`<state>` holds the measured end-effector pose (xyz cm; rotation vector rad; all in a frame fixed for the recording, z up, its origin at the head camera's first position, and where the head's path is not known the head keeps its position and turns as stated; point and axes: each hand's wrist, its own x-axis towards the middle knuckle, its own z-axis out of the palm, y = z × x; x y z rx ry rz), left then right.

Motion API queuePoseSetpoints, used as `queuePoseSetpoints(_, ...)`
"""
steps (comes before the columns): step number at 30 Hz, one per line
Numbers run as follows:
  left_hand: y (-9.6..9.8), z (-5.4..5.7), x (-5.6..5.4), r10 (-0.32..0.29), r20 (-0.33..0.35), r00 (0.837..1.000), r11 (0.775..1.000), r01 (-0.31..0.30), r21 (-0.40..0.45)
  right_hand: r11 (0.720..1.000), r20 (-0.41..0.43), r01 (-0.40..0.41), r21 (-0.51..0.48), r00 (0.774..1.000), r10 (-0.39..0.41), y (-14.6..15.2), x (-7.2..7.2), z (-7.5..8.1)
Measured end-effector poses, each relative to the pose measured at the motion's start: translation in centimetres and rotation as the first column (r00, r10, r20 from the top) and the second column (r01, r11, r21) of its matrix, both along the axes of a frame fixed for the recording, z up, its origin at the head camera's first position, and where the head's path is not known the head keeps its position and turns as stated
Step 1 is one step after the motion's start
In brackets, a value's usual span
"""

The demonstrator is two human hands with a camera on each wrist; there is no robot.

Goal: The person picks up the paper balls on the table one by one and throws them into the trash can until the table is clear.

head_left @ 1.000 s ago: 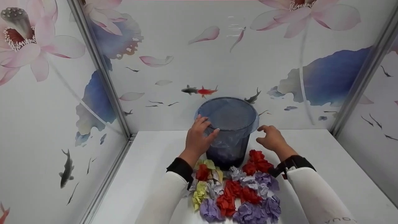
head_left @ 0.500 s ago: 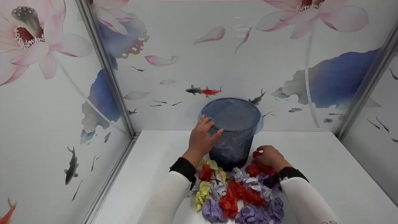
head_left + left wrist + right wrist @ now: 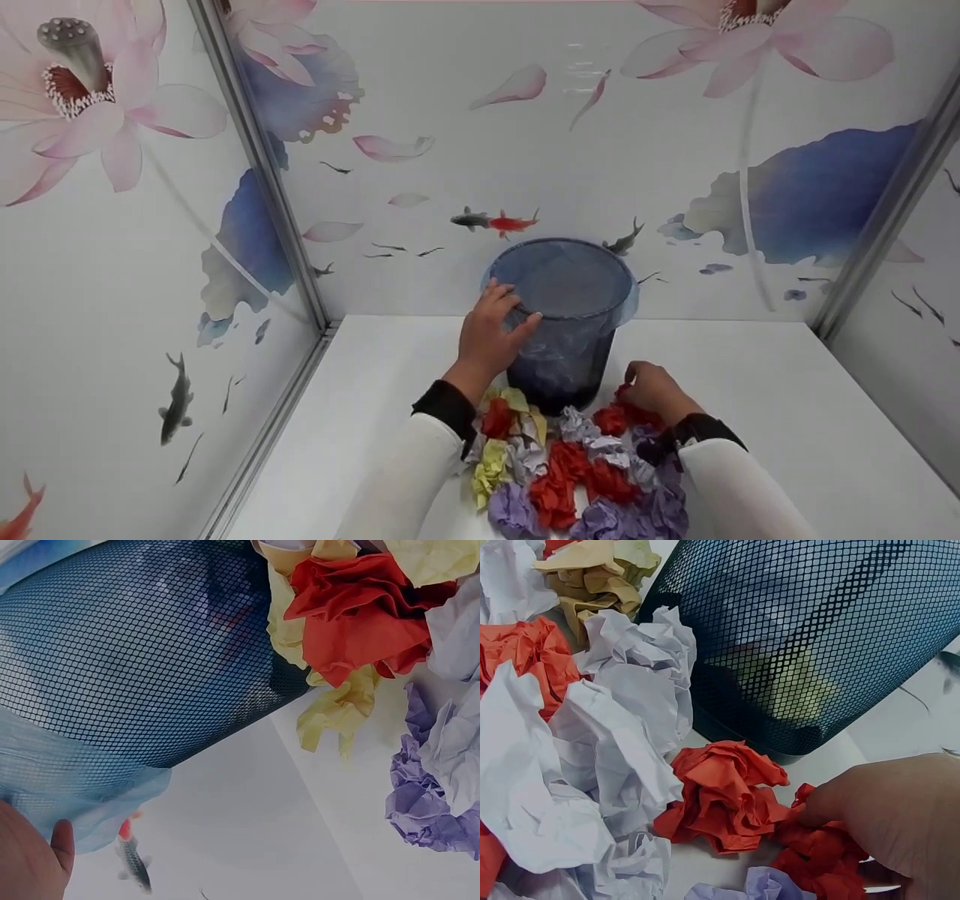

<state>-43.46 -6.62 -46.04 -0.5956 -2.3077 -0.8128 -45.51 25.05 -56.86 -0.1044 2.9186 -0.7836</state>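
A black mesh wastebasket (image 3: 561,360) with a thin blue bag liner (image 3: 82,795) folded over its rim stands upright at the back. My left hand (image 3: 487,334) rests against its left side at the rim, fingers spread, thumb near the front edge. Right of the basket's base, my right hand (image 3: 656,390) pinches a crumpled red paper ball (image 3: 821,859) low over the table, thumb and fingers on it. Another red paper ball (image 3: 727,799) lies right beside that one. Crumpled yellow paper (image 3: 799,694) shows through the mesh inside the basket.
Several red, purple, yellow and white paper balls (image 3: 555,491) lie heaped in front of the basket on the white table (image 3: 360,420). A printed back wall (image 3: 405,180) stands just behind it, with side panels left and right.
My right hand has come down from beside the basket's rim to the red paper and taken hold of a ball. The left hand stays at the rim.
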Motion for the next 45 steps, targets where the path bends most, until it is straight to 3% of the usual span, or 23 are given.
queuePoseSetpoints(11, 0.2, 0.0, 0.0, -0.005, 0.016, 1.0, 1.0, 0.005, -0.002, 0.999, -0.099, -0.003, -0.042, 0.995, -0.001, 0.8, 0.3, 0.3)
queuePoseSetpoints(19, -0.2, 0.0, -0.1, 0.001, -0.002, 1.0, 1.0, -0.001, -0.013, 0.988, -0.127, 0.002, -0.154, 0.992, -0.022, 0.6, 1.0, 2.2)
queuePoseSetpoints(28, -0.5, 0.2, -0.3, -0.002, 0.005, 1.0, 1.0, 0.002, 0.0, 0.976, -0.247, -0.053, -0.213, 0.969, -0.002, 0.8, 1.5, 6.2)
queuePoseSetpoints(33, -0.7, 0.2, -0.2, 0.004, 0.014, 1.0, 1.0, -0.004, 0.002, 0.974, -0.267, -0.059, -0.217, 0.964, -0.001, 1.0, 1.8, 8.7)
queuePoseSetpoints(45, 0.0, -0.2, -0.2, -0.003, -0.001, 1.0, 1.0, 0.003, 0.001, 0.983, -0.31, -0.085, -0.165, 0.95, 0.03, 2.8, 3.3, 16.8)
